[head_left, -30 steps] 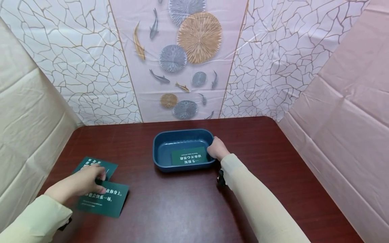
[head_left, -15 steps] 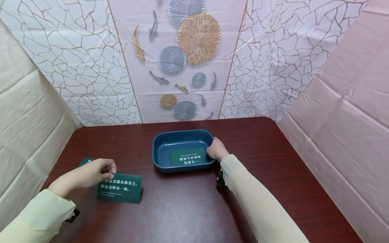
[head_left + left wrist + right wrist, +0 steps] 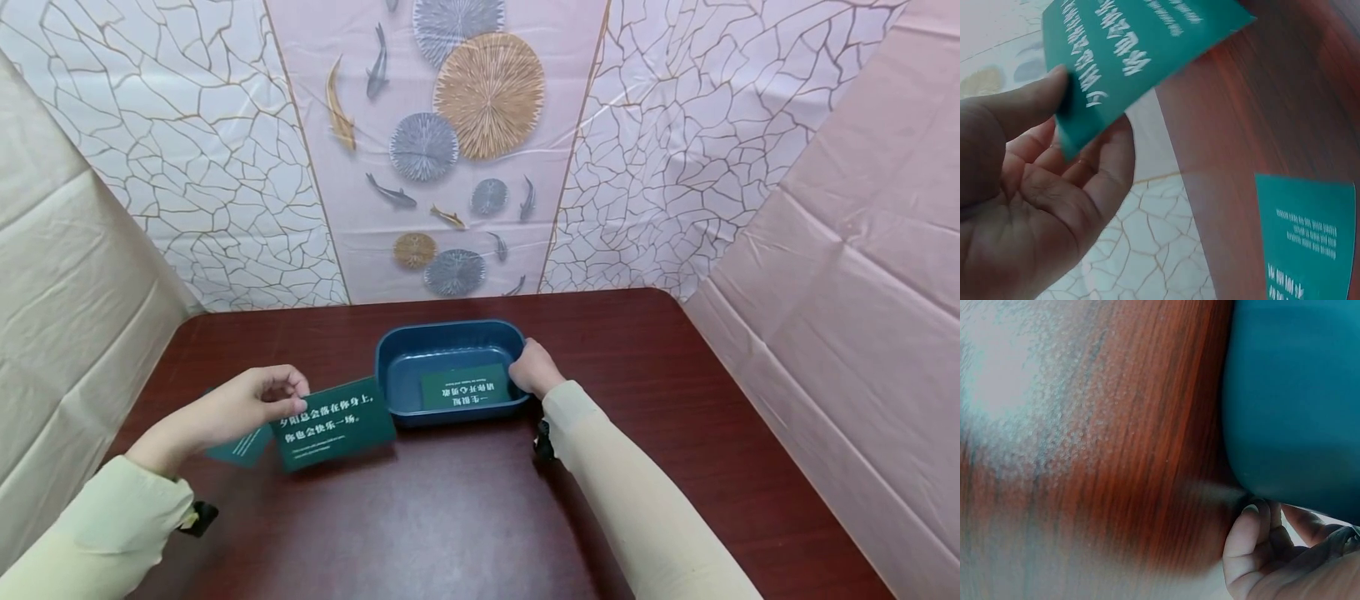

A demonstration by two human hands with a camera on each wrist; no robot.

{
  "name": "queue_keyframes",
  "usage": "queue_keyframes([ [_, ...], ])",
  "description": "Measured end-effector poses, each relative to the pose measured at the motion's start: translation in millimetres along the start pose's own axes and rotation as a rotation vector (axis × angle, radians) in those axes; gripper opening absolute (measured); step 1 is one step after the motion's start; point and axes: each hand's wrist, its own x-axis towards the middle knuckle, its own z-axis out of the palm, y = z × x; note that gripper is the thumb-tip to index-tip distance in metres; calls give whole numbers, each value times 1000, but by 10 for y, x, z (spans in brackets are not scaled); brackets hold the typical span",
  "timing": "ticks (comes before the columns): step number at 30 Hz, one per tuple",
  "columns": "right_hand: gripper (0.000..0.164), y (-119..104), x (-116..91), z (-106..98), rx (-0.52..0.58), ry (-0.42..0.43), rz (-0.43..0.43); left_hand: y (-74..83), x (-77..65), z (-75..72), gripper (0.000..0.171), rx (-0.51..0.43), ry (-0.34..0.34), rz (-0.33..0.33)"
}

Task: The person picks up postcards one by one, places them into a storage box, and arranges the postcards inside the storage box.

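Between thumb and fingers, my left hand (image 3: 243,407) pinches one corner of a dark green card (image 3: 337,423) printed with white characters. The card is held tilted above the table, its far end close to the left front corner of a blue tray (image 3: 386,398). My right hand (image 3: 536,368) grips the tray's right end; in the right wrist view its curled fingers (image 3: 1244,531) are against the tray's wall (image 3: 1291,425). Another green card (image 3: 467,387) lies inside the tray. A further green card (image 3: 1310,231) lies on the table, partly hidden behind my left hand in the head view.
The dark red wooden table (image 3: 480,517) extends around the tray, with rounded far corners. Patterned cloth (image 3: 450,200) hangs along the back edge, and pale cloth walls (image 3: 840,275) stand on both sides.
My left hand has lifted the green card off the table and carried it right and away from me, towards the tray. The right hand and the tray stay where they were.
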Motion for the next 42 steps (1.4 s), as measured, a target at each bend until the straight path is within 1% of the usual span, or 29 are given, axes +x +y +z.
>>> queue_keyframes([
  [6,65,-2,7,5,-5,4,0,74,110,48,24,-111,73,-11],
  [11,65,3,9,3,6,6,5,160,235,115,29,-158,181,-27],
  [16,65,1,4,-1,7,0,-8,235,387,205,31,-193,295,-5],
  [20,65,-12,-1,-7,1,-4,-11,285,535,279,29,-222,347,13],
  [23,64,-29,1,-10,7,2,-8,328,638,327,28,-258,362,21],
  [28,63,-31,11,-1,12,1,-9,382,770,397,26,-283,364,32],
  [36,64,-18,-8,-2,16,-7,-6,470,872,476,27,-298,346,11],
  [42,64,-4,-32,-22,13,1,-6,506,968,542,22,-316,351,15],
])
